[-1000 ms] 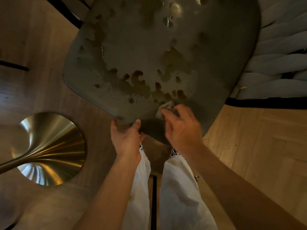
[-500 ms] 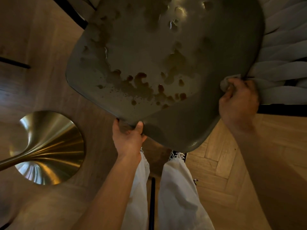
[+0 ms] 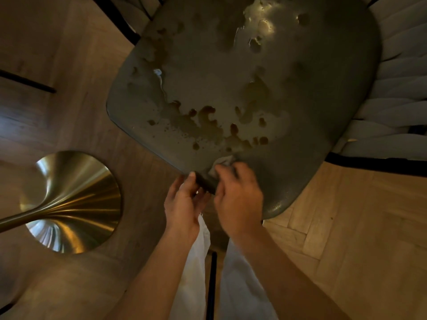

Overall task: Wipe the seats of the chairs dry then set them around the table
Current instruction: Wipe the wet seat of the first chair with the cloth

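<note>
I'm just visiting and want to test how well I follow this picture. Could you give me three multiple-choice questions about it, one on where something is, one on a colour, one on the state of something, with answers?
1. Where is the cloth?
A. on the floor by the lamp base
B. at the near edge of the chair seat, under the right hand
C. draped over the chair back

2. What colour is the round metal base on the floor?
A. gold
B. red
C. matte black

3. What state is the seat in?
A. fully dry
B. covered by a cushion
C. still wet, with dark patches

Answers:
1 B, the pale cloth peeks out from under the right hand's fingers at the seat's near edge, beside the left hand.
2 A, it shines brassy gold.
3 C, blotches and glistening puddles spread across the seat.
</note>
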Demonstrator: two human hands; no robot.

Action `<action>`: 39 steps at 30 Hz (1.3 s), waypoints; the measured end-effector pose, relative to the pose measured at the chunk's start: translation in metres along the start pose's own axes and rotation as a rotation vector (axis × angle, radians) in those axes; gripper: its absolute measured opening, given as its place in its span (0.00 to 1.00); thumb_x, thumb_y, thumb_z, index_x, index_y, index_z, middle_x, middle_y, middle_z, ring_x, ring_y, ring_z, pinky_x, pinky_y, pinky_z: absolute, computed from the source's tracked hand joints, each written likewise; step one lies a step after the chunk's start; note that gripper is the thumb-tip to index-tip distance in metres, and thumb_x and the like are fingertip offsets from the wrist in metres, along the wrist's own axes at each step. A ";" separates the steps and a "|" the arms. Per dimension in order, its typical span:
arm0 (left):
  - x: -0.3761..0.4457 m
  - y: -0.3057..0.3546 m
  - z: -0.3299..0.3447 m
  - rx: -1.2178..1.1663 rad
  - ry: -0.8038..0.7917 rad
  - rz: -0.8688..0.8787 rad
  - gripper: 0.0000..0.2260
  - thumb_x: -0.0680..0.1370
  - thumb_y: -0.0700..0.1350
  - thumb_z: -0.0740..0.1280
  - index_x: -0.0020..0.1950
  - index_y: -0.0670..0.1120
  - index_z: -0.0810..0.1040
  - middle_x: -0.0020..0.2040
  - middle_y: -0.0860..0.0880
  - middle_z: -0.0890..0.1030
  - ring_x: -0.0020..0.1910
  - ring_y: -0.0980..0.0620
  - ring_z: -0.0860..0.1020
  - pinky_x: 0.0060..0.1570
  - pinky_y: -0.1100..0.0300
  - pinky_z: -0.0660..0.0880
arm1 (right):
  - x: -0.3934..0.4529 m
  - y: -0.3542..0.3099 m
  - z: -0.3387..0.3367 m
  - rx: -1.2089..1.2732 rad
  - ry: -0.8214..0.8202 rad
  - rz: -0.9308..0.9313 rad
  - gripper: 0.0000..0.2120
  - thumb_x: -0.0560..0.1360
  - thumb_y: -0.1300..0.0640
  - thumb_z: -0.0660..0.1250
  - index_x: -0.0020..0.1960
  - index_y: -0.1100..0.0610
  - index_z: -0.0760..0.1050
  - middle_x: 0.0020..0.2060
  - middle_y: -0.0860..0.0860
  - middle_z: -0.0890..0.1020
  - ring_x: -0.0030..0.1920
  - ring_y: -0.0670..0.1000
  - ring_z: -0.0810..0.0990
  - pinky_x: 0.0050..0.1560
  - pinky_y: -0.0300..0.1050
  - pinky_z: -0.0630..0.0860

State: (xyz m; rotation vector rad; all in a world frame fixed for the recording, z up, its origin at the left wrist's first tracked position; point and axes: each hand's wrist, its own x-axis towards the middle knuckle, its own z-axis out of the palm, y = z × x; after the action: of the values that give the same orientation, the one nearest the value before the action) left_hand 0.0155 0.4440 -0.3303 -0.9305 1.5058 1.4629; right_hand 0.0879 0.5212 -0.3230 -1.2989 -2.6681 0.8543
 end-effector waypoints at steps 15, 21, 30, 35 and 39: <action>-0.003 -0.001 0.009 0.256 0.019 0.208 0.39 0.70 0.37 0.75 0.76 0.55 0.61 0.56 0.45 0.82 0.54 0.50 0.82 0.59 0.48 0.78 | 0.015 0.036 -0.017 -0.095 0.057 -0.170 0.15 0.66 0.61 0.71 0.53 0.55 0.80 0.49 0.56 0.78 0.46 0.57 0.76 0.40 0.47 0.78; 0.001 -0.001 0.011 0.335 0.026 0.250 0.34 0.71 0.37 0.75 0.71 0.57 0.65 0.59 0.48 0.81 0.57 0.53 0.80 0.61 0.49 0.77 | 0.056 0.106 -0.058 -0.138 0.269 0.118 0.18 0.70 0.60 0.58 0.56 0.56 0.80 0.50 0.61 0.76 0.50 0.64 0.75 0.50 0.52 0.74; 0.003 -0.004 0.008 0.389 0.018 0.269 0.37 0.72 0.38 0.75 0.75 0.55 0.61 0.58 0.45 0.81 0.56 0.51 0.81 0.57 0.55 0.78 | 0.083 0.110 -0.068 -0.012 0.408 0.345 0.16 0.72 0.64 0.59 0.56 0.59 0.79 0.53 0.63 0.76 0.54 0.64 0.74 0.54 0.51 0.69; 0.004 -0.004 0.007 0.387 0.021 0.275 0.36 0.71 0.39 0.75 0.74 0.55 0.63 0.57 0.46 0.81 0.55 0.51 0.81 0.60 0.50 0.77 | 0.054 0.070 -0.044 -0.002 0.244 0.185 0.16 0.69 0.62 0.61 0.55 0.57 0.79 0.51 0.61 0.76 0.50 0.62 0.76 0.52 0.47 0.70; -0.004 -0.005 0.002 0.231 0.010 0.233 0.31 0.75 0.41 0.71 0.75 0.55 0.63 0.57 0.47 0.81 0.56 0.49 0.81 0.53 0.56 0.80 | 0.024 0.026 -0.015 -0.010 0.087 0.033 0.15 0.72 0.59 0.63 0.58 0.56 0.79 0.53 0.58 0.77 0.51 0.57 0.77 0.49 0.44 0.73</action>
State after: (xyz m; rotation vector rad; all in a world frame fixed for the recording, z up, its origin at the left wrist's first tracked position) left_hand 0.0222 0.4457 -0.3287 -0.6419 1.7946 1.4072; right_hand 0.0951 0.5589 -0.3278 -1.3535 -2.5948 0.7710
